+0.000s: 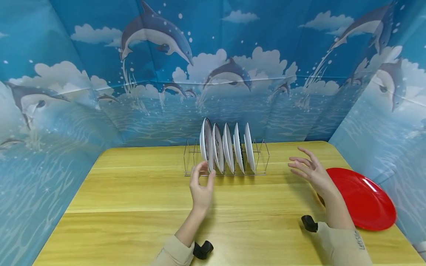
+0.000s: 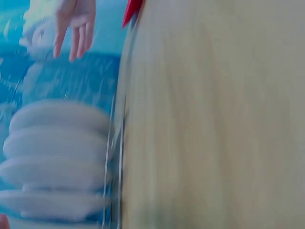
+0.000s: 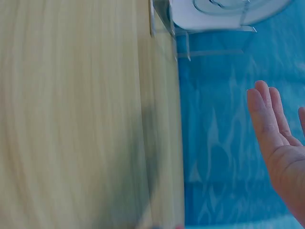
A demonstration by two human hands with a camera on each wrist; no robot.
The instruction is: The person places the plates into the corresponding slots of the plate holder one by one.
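Several white plates point(image 1: 228, 149) stand on edge in a wire dish rack point(image 1: 263, 162) at the back of the table. My left hand point(image 1: 202, 188) is in front of the leftmost plate point(image 1: 205, 138), thumb and fingers spread in a curve with a gap between them. Its fingertips overlap that plate's lower front edge in the head view. In the blurred left wrist view, white plates point(image 2: 57, 148) line up beside the rack wires. My right hand point(image 1: 313, 173) hovers to the right of the rack, fingers loosely extended and holding nothing.
A large red plate point(image 1: 362, 199) lies at the table's right side, partly behind my right forearm. The wooden table point(image 1: 133, 192) meets a dolphin-printed cloth point(image 1: 149, 111) along its back edge, and similar cloth hangs at both sides.
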